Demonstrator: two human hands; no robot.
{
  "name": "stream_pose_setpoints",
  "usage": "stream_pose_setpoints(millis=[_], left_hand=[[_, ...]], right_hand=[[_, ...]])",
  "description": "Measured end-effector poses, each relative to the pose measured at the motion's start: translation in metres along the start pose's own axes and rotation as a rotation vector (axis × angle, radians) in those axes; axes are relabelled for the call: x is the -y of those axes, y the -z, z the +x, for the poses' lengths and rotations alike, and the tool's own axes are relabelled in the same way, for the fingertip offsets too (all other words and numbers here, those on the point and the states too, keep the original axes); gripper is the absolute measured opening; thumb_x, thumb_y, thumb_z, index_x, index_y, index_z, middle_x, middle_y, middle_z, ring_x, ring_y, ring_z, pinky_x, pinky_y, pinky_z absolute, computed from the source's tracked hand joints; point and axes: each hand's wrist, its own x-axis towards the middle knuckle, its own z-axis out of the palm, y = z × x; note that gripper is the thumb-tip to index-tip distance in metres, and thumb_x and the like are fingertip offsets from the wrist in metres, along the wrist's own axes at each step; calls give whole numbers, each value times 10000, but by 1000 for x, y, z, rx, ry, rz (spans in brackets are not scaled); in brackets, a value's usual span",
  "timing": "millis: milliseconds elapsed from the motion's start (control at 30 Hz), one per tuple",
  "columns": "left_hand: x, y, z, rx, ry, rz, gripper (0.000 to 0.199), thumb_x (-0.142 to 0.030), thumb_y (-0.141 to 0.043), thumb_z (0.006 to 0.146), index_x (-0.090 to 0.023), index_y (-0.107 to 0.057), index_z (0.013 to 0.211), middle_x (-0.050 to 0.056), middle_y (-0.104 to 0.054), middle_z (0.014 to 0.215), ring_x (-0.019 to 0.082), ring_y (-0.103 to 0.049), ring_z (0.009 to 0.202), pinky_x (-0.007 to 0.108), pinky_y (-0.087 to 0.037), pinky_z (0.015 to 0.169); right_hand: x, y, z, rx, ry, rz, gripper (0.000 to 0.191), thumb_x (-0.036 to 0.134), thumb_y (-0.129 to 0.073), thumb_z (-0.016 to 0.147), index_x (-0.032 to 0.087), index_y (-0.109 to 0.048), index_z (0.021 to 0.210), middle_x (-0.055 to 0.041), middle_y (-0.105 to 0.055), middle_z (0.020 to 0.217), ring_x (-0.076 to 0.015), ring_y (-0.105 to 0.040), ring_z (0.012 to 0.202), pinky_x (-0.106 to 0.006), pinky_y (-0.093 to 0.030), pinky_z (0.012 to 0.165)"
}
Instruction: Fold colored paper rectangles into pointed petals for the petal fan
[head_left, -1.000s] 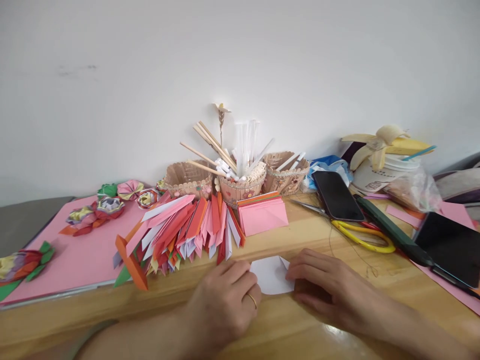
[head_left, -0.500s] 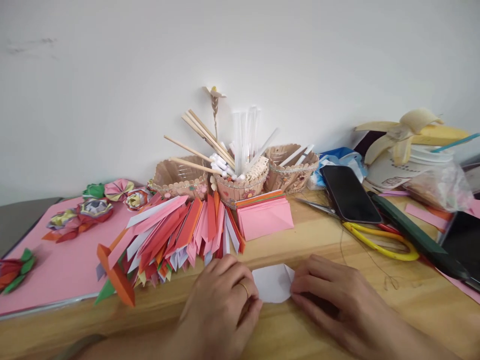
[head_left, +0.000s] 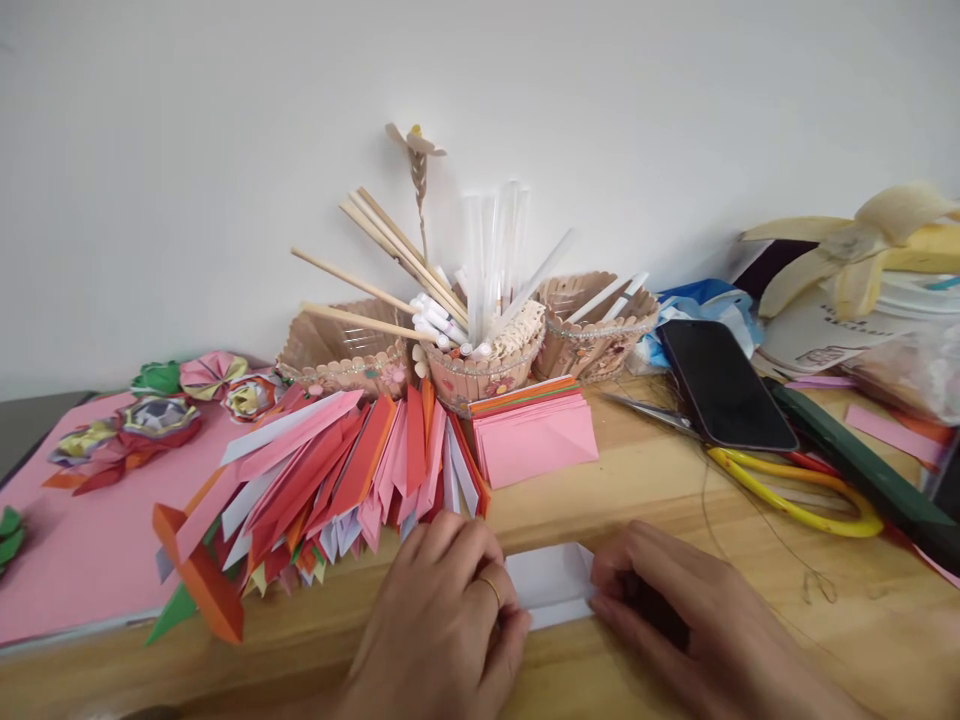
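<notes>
A small white sheet of paper [head_left: 551,578] lies low on the wooden table between my two hands. Its near edge is turned up in a fold, and the top right corner is folded too. My left hand [head_left: 450,610], with a ring on one finger, is closed on the sheet's left end. At the right end, my right hand [head_left: 675,600] pinches the edge between thumb and curled fingers. Just beyond the sheet sits a stack of folded pink paper [head_left: 534,442]. To the left of it spreads a pile of folded paper strips [head_left: 337,470] in red, pink, orange and white.
Three stick baskets [head_left: 484,375] stand along the wall, holding chopsticks, markers and clear tubes. Scissors [head_left: 795,490], a phone [head_left: 727,385] and a dark green tool [head_left: 862,470] lie to the right. Paper flowers [head_left: 157,420] rest on a pink board [head_left: 67,560] at left.
The paper's near edge has been folded up into a straight strip, where its outline was rounded before. Both hands stay at its ends. The view has moved slightly closer.
</notes>
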Motion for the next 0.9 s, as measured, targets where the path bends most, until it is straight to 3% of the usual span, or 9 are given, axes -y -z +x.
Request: stream_pose_setpoints(millis=[367,800,900], left_hand=[[3,-7,1,-19,-28,102,109,-122,-517,749,-173,-534,655,29,-557,747,202,-455,739,336,-331,625],[-2,-4,3,29,-34,236,108,-73,-527,693,-175,-517,659,30,-555,747,203,-439,724,328,-308,623],[-3,-5,3,-43,-119,270,161,-38,-484,761,-179,-553,728,17,-557,770,186,-425,723,317,-281,629]], right_hand=[[4,2,5,-2,16,-159,116,163,-469,858,236,-458,770,18,-591,670,-138,-580,575,-221,-403,460],[3,-2,3,-117,203,-298,231,185,-350,954,220,-456,751,5,-550,677,-140,-538,583,-242,-400,518],[3,2,0,-71,275,-322,305,223,-283,995,210,-531,819,-18,-576,756,-139,-533,627,-246,-403,541]])
